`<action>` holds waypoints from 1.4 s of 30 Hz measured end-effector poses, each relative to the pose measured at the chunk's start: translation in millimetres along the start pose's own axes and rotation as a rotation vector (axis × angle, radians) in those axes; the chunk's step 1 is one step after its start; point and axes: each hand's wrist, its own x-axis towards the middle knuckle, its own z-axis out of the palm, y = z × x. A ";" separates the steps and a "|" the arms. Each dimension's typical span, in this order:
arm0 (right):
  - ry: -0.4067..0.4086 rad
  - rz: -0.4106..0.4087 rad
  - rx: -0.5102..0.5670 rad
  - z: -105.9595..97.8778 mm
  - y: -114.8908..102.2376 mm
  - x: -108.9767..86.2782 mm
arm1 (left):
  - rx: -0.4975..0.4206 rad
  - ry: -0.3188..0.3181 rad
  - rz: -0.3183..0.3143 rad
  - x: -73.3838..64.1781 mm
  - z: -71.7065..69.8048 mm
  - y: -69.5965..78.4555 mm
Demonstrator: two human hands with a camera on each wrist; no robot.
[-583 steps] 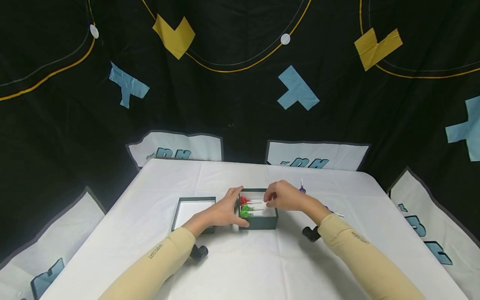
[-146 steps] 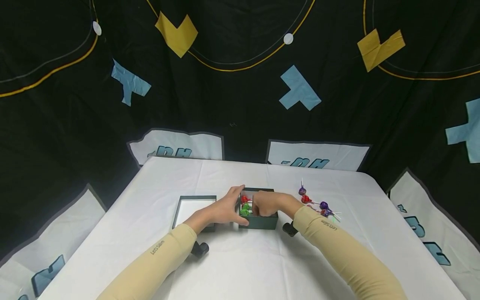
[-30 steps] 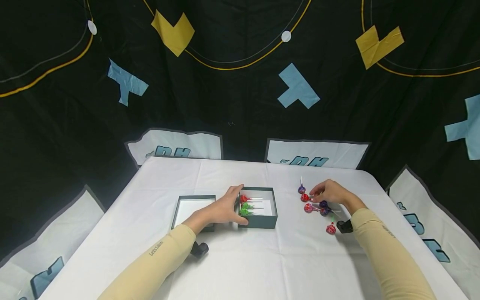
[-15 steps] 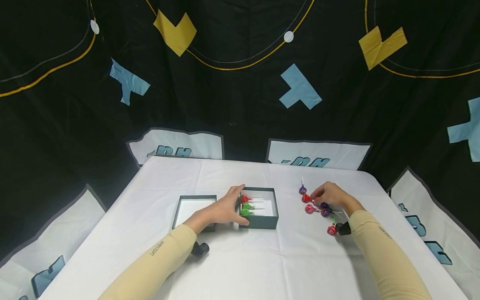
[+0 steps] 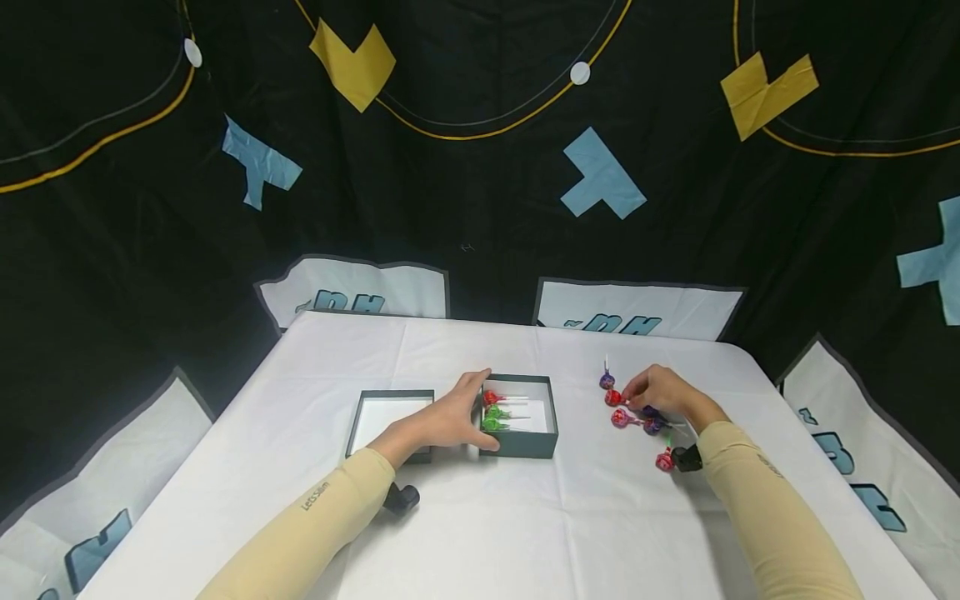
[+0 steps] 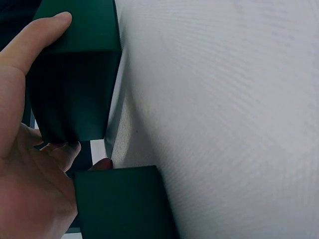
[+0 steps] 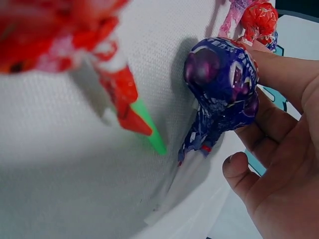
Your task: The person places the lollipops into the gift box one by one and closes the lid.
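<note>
In the head view, my left hand (image 5: pixel 438 419) grips the left end of a dark green box (image 5: pixel 519 447), thumb on the near side and fingers toward the far side. A red lollipop (image 5: pixel 491 397) and green lollipops (image 5: pixel 492 417) lie inside with white sticks pointing right. My right hand (image 5: pixel 666 392) is over the loose lollipops, pinching a red lollipop (image 5: pixel 612 397) at its stick end. The right wrist view shows a blue-purple wrapped lollipop (image 7: pixel 222 79) in front of that hand, partly covering its fingertips. A red one with a green stick (image 7: pixel 142 122) is close to the camera.
A shallow lid (image 5: pixel 390 417) with a white inside lies left of the box, partly behind my left hand. More lollipops lie by my right hand: a purple one (image 5: pixel 607 380), a pinkish-red one (image 5: pixel 621 418) and others. White cloth covers the table (image 5: pixel 480 533).
Since about five seconds ago, my right hand has left the box's inside and moved right to the loose lollipops. It has barely moved over the last second. My left hand still holds the box.
</note>
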 end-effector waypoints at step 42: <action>0.051 -0.221 -0.033 -11.0 -33.0 -4.4 | 0.004 0.000 0.000 -1.0 -0.7 1.5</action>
